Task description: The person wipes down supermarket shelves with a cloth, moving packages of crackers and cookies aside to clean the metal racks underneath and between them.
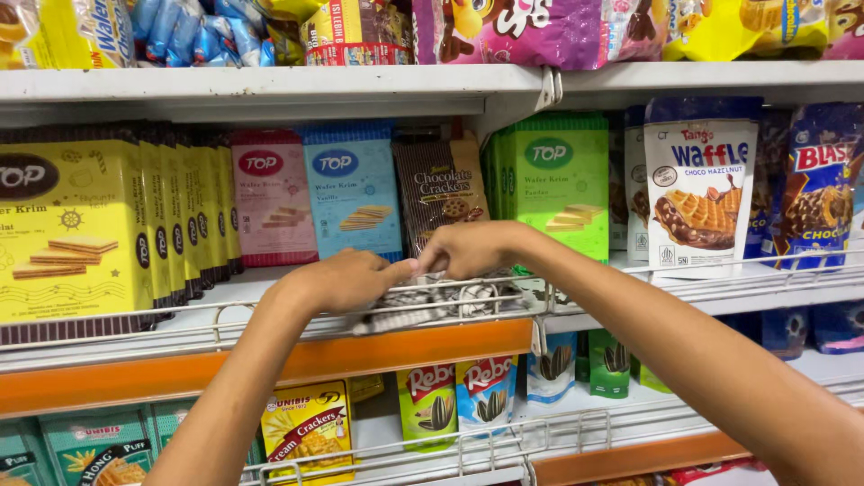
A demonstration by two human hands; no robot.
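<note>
Brown striped packet (423, 301) is lying flat mid-frame under both hands; left hand (337, 281) and right hand (468, 249) are pinching it, fingers curled.

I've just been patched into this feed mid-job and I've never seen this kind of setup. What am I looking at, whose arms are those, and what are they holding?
There is one picture, taken by a camera worn on a person's head, looking forward and down at shop shelves. The two bare arms are that person's own. The left hand and right hand meet at the middle shelf, fingers curled on a dark-and-white patterned packet lying flat behind the wire rail. Just how each hand grips it is hidden. Around them stand yellow wafer boxes, pink, blue and green wafer packs, a brown cracker pack and a waffle bag. More snacks fill the shelves above and below.
</note>
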